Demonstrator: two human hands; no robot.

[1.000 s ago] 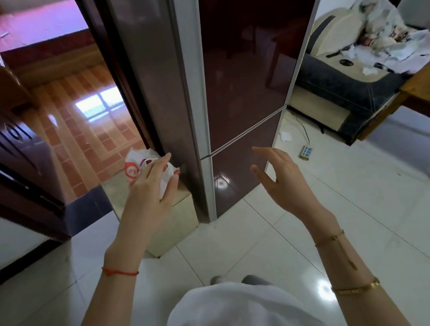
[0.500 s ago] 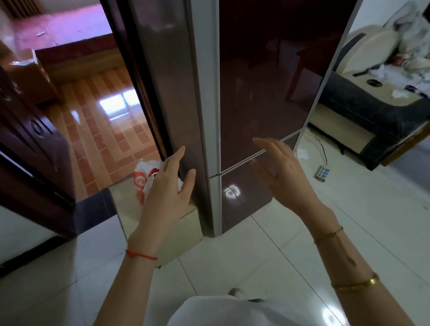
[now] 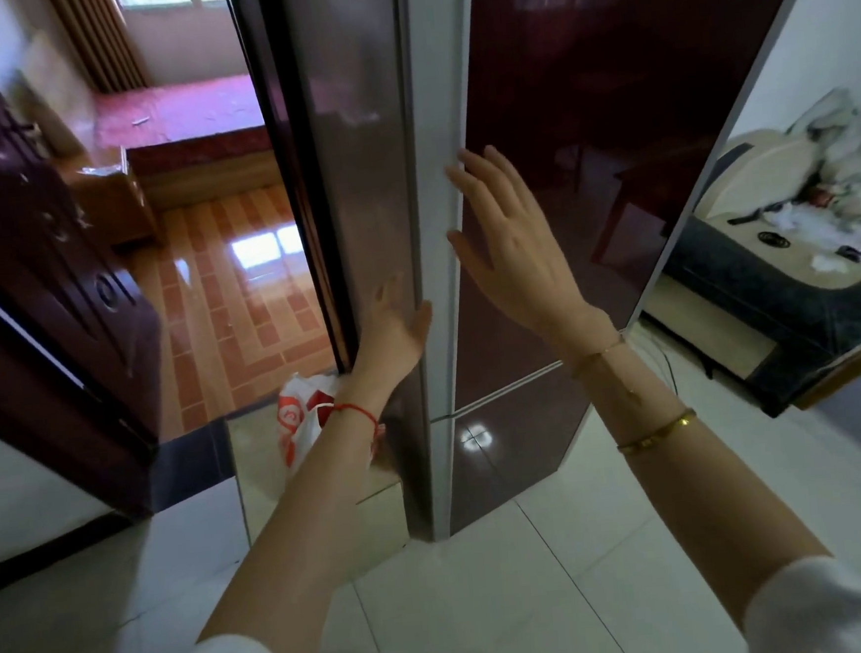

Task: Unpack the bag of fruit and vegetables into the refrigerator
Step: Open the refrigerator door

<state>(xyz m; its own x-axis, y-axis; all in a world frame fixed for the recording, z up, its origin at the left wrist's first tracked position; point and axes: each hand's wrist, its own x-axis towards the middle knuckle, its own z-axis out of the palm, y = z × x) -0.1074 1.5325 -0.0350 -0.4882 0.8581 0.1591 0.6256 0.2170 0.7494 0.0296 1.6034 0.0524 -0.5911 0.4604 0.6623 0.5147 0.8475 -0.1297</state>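
A tall dark red refrigerator (image 3: 586, 169) with glossy doors fills the middle of the view, both doors closed. My right hand (image 3: 510, 248) is open, fingertips at the silver left edge of the upper door. My left hand (image 3: 395, 324) is open too, its palm against the refrigerator's left side wall. A white and orange plastic bag (image 3: 299, 419) sits on a low beige block (image 3: 254, 474) beside the refrigerator, partly hidden behind my left forearm. Its contents do not show.
An open dark wooden door (image 3: 37, 264) and a doorway to a room with an orange tiled floor (image 3: 245, 289) lie to the left. A cluttered bed (image 3: 798, 246) stands at the right. White floor tiles (image 3: 566, 573) spread in front.
Both hands have risen from near the bag and lower door. The right hand now reaches the upper door's edge, the left hand rests on the refrigerator's side. The view has tilted upward.
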